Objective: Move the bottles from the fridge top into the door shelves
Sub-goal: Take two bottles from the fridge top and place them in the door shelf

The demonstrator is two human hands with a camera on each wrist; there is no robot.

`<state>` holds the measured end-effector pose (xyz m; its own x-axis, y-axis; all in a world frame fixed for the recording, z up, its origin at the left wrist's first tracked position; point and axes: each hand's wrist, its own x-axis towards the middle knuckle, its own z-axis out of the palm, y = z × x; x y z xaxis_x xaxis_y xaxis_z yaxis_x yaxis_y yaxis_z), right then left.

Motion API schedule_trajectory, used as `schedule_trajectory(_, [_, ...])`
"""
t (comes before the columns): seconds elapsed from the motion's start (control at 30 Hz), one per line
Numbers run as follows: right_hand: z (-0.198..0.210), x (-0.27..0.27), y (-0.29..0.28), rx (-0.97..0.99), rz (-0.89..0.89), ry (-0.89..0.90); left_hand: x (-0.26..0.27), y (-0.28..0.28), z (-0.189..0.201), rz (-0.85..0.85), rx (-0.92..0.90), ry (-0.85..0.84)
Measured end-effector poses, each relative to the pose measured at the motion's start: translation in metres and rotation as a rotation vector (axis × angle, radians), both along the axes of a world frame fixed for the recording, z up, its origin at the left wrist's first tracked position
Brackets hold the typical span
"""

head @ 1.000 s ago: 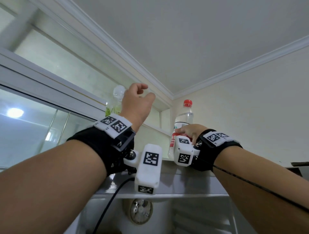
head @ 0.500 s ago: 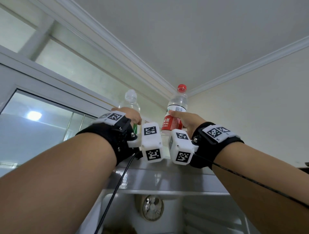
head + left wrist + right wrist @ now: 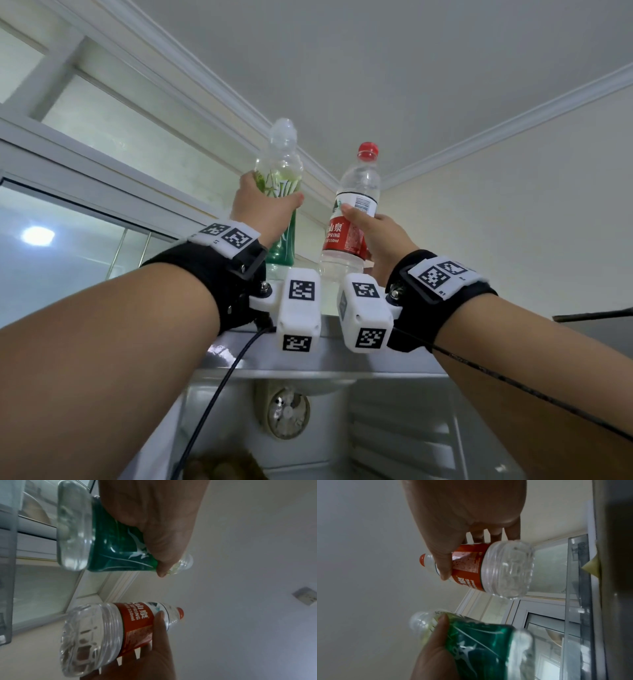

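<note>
Clearly both hands are loaded: the left hand (image 3: 265, 209) wraps the green-labelled bottle (image 3: 280, 192) around its upper body, thumb on 1 side and fingers round the far side, while the right hand (image 3: 378, 236) grips the red-capped water bottle (image 3: 352, 219) at the label, thumb tip pressed on the white band above the red. In the head view the green one sits at about 11 o'clock and the water bottle at about 1 o'clock, upright, side by side but apart, over the fridge top (image 3: 329, 356). Both bases look lifted clear in the wrist views, though the wrist cameras hide the gap from the head view, so that is a judgement.

Both bottles are thin clear plastic, likely to dent under a hard squeeze. The water bottle's lower body looks clear and possibly full, so it may be moderately heavy; the green one's neck looks empty, and how much it holds I cannot tell. The labels give better friction than the smooth bare plastic, and the ribbed lower section of the water bottle is stiffer. Mid-body holds, as now, keep each bottle balanced for lowering into the door shelves, which are out of view.
</note>
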<state>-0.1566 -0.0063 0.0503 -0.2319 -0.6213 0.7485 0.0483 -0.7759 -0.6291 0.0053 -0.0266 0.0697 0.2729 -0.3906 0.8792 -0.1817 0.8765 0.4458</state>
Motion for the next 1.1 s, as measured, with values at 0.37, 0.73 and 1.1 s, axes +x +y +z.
schedule_trajectory(0.37, [-0.036,-0.044,0.075,-0.139,-0.114,-0.088,-0.085,0.068,-0.037,-0.298,0.106,-0.076])
schedule_trajectory(0.73, [-0.113,-0.104,0.178,-0.054,-0.322,-0.002,-0.150,0.146,-0.118,-0.457,0.220,-0.094])
schedule_trajectory(1.1, [-0.184,-0.160,0.287,0.018,-0.494,-0.030,-0.215,0.240,-0.190,-0.681,0.313,-0.138])
